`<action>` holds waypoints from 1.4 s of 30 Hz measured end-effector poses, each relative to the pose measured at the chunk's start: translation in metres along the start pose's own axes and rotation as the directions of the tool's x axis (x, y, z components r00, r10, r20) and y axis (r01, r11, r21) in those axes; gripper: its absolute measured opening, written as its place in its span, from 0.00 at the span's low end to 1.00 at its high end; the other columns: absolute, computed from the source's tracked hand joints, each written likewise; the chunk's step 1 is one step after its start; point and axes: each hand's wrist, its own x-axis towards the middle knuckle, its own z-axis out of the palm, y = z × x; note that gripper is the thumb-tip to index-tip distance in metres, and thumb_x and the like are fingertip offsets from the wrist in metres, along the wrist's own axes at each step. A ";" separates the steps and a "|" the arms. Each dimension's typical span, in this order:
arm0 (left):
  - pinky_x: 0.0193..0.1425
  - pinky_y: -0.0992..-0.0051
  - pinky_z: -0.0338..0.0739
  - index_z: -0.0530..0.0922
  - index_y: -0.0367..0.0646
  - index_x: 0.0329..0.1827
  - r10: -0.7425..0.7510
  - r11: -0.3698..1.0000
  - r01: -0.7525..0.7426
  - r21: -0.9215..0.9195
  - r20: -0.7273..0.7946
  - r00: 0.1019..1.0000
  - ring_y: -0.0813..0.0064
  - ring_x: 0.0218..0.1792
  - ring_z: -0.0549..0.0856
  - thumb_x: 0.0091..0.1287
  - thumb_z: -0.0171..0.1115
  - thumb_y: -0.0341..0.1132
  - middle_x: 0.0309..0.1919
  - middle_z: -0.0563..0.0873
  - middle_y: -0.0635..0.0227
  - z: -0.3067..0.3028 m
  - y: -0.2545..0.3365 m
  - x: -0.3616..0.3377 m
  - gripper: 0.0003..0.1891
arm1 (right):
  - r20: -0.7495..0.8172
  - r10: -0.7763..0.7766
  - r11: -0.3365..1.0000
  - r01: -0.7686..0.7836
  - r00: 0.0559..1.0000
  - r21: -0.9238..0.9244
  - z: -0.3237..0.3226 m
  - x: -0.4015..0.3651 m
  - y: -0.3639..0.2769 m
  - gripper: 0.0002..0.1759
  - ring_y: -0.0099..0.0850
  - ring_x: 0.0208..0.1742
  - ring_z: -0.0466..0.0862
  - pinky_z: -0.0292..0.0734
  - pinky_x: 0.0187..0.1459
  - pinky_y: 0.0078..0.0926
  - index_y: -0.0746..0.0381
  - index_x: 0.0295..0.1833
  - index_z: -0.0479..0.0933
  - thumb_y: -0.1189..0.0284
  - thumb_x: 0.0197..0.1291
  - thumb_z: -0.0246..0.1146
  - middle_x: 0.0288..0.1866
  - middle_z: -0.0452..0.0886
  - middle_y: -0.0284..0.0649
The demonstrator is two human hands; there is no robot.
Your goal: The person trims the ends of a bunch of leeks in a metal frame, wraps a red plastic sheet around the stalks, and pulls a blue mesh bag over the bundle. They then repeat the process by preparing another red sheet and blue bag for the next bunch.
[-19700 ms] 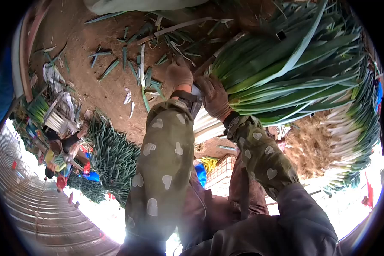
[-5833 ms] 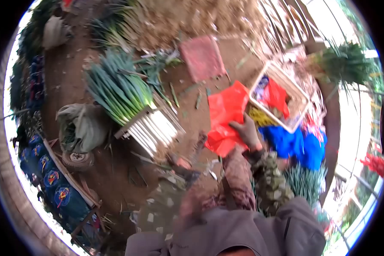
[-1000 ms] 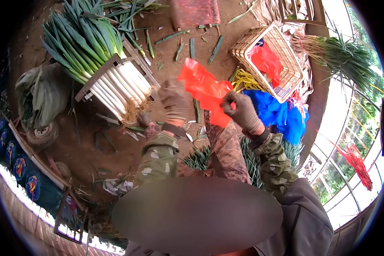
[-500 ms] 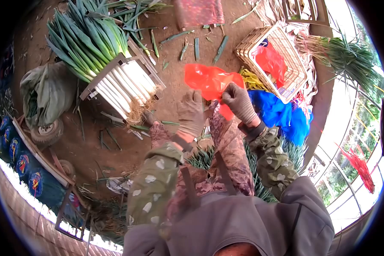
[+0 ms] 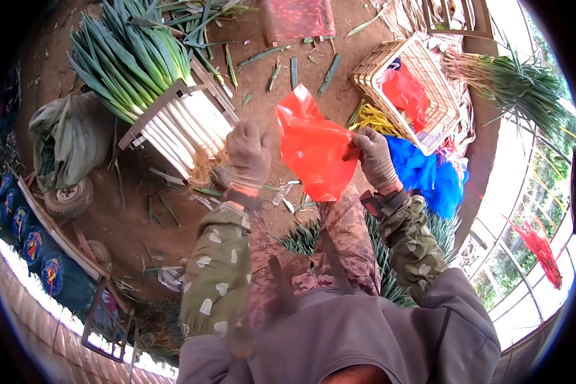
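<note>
My right hand, in a grey work glove, pinches the edge of a red plastic sheet. The sheet hangs spread out to the left of that hand, above my knees. My left hand, gloved too, has its fingers curled closed; whatever may be inside them is hidden. It is held apart from the sheet, just right of the root ends of a big bundle of leeks. The leeks lie in a metal and wood frame, green tops pointing away to the upper left.
A wicker basket with red plastic inside stands at the right. Beside it lie yellow strips and blue plastic. More leeks lie at the far right. A wheeled cart is on the left. Leaf scraps litter the soil.
The red plastic sheet has gone from bunched to spread open and lower. My left hand has moved left and away from it, its fingers curling. My right hand has shifted slightly right.
</note>
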 end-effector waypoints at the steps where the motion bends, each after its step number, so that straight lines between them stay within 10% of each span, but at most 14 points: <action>1: 0.50 0.57 0.73 0.76 0.40 0.56 0.088 0.996 -0.089 0.005 0.043 0.995 0.57 0.45 0.80 0.60 0.70 0.42 0.45 0.80 0.58 -0.004 0.002 -0.008 0.24 | -0.001 0.001 1.000 -0.001 1.000 0.031 -0.002 0.002 0.002 0.09 0.32 0.29 0.85 0.83 0.36 0.29 0.69 0.40 0.75 0.72 0.66 0.60 0.32 0.82 0.43; 3: 0.59 0.55 0.69 0.70 0.34 0.63 0.283 0.959 -0.282 -0.023 0.071 0.957 0.53 0.53 0.76 0.51 0.78 0.47 0.52 0.76 0.55 0.000 0.010 -0.023 0.40 | 0.010 0.017 0.996 -0.018 1.000 0.093 0.000 0.004 0.004 0.09 0.32 0.31 0.84 0.83 0.36 0.29 0.69 0.40 0.75 0.72 0.67 0.59 0.32 0.82 0.42; 6: 0.59 0.50 0.67 0.67 0.38 0.69 0.140 0.984 -0.128 -0.123 0.090 0.986 0.50 0.58 0.73 0.55 0.75 0.46 0.63 0.70 0.53 0.012 0.035 -0.030 0.41 | 0.060 0.035 0.982 -0.045 0.998 0.183 0.023 -0.011 -0.002 0.09 0.30 0.32 0.84 0.83 0.36 0.27 0.68 0.40 0.75 0.72 0.67 0.59 0.31 0.82 0.41; 10: 0.49 0.55 0.73 0.72 0.39 0.59 -0.087 0.995 0.094 0.029 -0.191 0.978 0.50 0.50 0.79 0.62 0.64 0.34 0.56 0.76 0.53 0.051 0.025 -0.001 0.23 | 0.086 0.131 0.974 -0.145 0.988 0.174 0.021 -0.021 -0.001 0.08 0.29 0.32 0.84 0.84 0.36 0.26 0.67 0.38 0.76 0.73 0.68 0.59 0.31 0.81 0.40; 15: 0.42 0.57 0.81 0.80 0.44 0.46 -0.013 0.984 0.028 -0.176 0.085 0.996 0.50 0.39 0.87 0.65 0.52 0.23 0.35 0.86 0.52 -0.001 0.011 0.026 0.11 | -0.029 0.072 0.994 -0.074 0.997 -0.086 -0.007 -0.002 -0.002 0.08 0.27 0.29 0.81 0.77 0.34 0.23 0.65 0.36 0.77 0.72 0.66 0.61 0.30 0.81 0.38; 18: 0.41 0.56 0.82 0.80 0.44 0.45 -0.092 0.987 0.011 0.158 0.513 0.853 0.48 0.39 0.88 0.64 0.52 0.25 0.34 0.87 0.52 -0.027 0.010 0.035 0.11 | -0.019 -0.116 0.541 0.047 0.993 -0.839 -0.021 0.036 0.009 0.11 0.39 0.36 0.86 0.81 0.40 0.35 0.67 0.42 0.77 0.69 0.62 0.65 0.34 0.83 0.47; 21: 0.41 0.53 0.82 0.79 0.44 0.45 -0.124 0.987 0.053 0.153 0.498 0.858 0.46 0.38 0.88 0.64 0.55 0.28 0.33 0.87 0.51 -0.035 0.016 0.029 0.09 | 0.117 -0.564 0.191 0.267 0.818 -0.945 0.006 0.033 0.015 0.13 0.45 0.45 0.84 0.80 0.48 0.40 0.63 0.44 0.79 0.66 0.58 0.69 0.41 0.83 0.49; 24: 0.42 0.52 0.82 0.81 0.44 0.44 -0.202 0.974 0.128 0.185 0.474 0.857 0.46 0.38 0.87 0.62 0.61 0.32 0.33 0.87 0.53 -0.033 0.020 0.023 0.09 | 0.348 -0.615 0.199 0.566 0.708 -0.800 0.045 0.004 0.012 0.13 0.47 0.48 0.83 0.80 0.47 0.38 0.62 0.45 0.80 0.69 0.58 0.71 0.48 0.82 0.46; 26: 0.43 0.54 0.82 0.82 0.45 0.45 -0.192 0.979 0.147 0.138 0.419 0.887 0.46 0.38 0.87 0.61 0.64 0.33 0.33 0.87 0.53 -0.032 0.023 0.014 0.10 | 0.573 -0.349 0.389 0.671 0.741 -0.631 0.063 -0.005 0.039 0.11 0.47 0.50 0.83 0.80 0.49 0.40 0.62 0.46 0.79 0.73 0.58 0.69 0.49 0.82 0.45; 31: 0.42 0.56 0.81 0.84 0.46 0.48 -0.250 0.960 0.281 0.022 0.522 0.816 0.49 0.37 0.87 0.59 0.68 0.34 0.33 0.87 0.52 -0.064 0.056 -0.001 0.14 | 0.297 -0.288 0.556 0.412 0.910 -0.722 0.062 0.049 0.152 0.13 0.46 0.53 0.83 0.78 0.54 0.43 0.58 0.52 0.80 0.70 0.61 0.65 0.52 0.83 0.44; 36: 0.38 0.55 0.80 0.83 0.47 0.52 -0.256 0.927 0.352 -0.131 0.464 0.848 0.50 0.34 0.87 0.59 0.65 0.28 0.32 0.87 0.53 -0.105 0.052 -0.029 0.16 | 0.241 -0.273 0.347 0.329 0.931 -0.878 0.022 0.094 0.153 0.19 0.45 0.59 0.80 0.73 0.60 0.44 0.57 0.56 0.80 0.64 0.60 0.66 0.57 0.82 0.43; 42: 0.43 0.56 0.80 0.75 0.50 0.66 -0.467 0.881 0.419 0.220 0.266 0.843 0.52 0.41 0.87 0.62 0.60 0.26 0.43 0.87 0.55 -0.104 -0.034 -0.047 0.26 | 0.282 -0.150 0.141 0.302 0.948 -0.943 -0.044 0.085 0.132 0.25 0.44 0.65 0.77 0.68 0.67 0.44 0.55 0.60 0.79 0.57 0.59 0.66 0.62 0.81 0.43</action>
